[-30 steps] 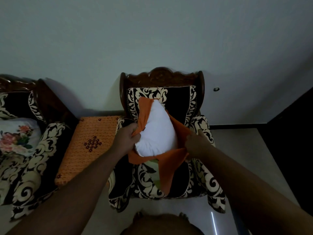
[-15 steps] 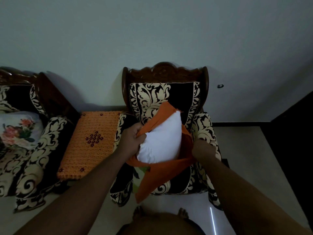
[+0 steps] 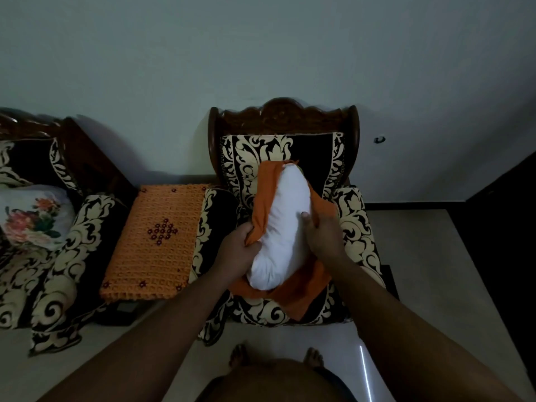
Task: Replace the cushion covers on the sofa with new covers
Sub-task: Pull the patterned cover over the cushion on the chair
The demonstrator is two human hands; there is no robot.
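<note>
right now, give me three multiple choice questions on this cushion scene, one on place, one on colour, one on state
1. Where does the floral cushion lie?
A. on the sofa at far left
B. on the floor
C. on the orange mat

2. What colour is the cover around the white cushion?
A. green
B. orange
C. black

3. What is the left hand doing?
A. hanging free
B. lying flat on the armrest
C. gripping the cover's edge

Answers: 1 A, it rests on the left seat. 2 B, orange fabric wraps the insert. 3 C, fingers curl round the orange edge.
</note>
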